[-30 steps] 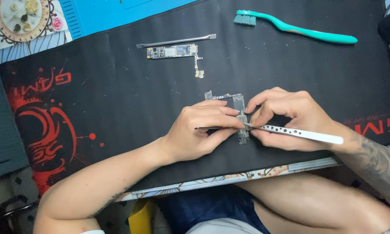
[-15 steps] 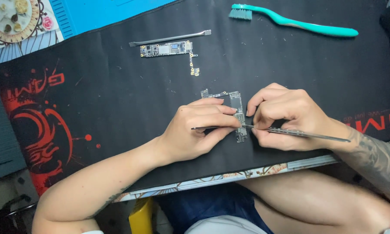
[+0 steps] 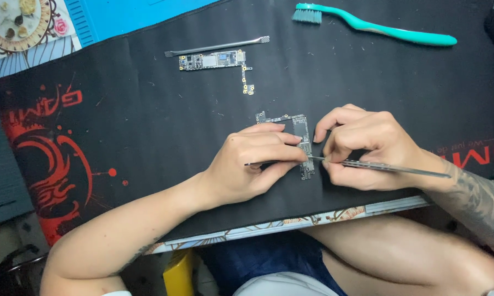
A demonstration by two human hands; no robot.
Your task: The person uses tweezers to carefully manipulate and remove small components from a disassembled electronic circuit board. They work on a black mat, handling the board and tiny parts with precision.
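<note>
Left hand (image 3: 247, 167) pinning circuit board (image 3: 301, 143) flat for steadiness; right hand (image 3: 367, 148) pinching metal pry tool (image 3: 389, 168), tip at board edge between hands.

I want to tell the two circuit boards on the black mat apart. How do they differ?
The near circuit board lies under both hands, pinned by the left hand while the right hand brings a thin metal tool to it; the far circuit board lies untouched beside a metal spudger. The near board's long part runs toward the person; the far board's runs sideways. Both are narrow, L-shaped boards.
</note>
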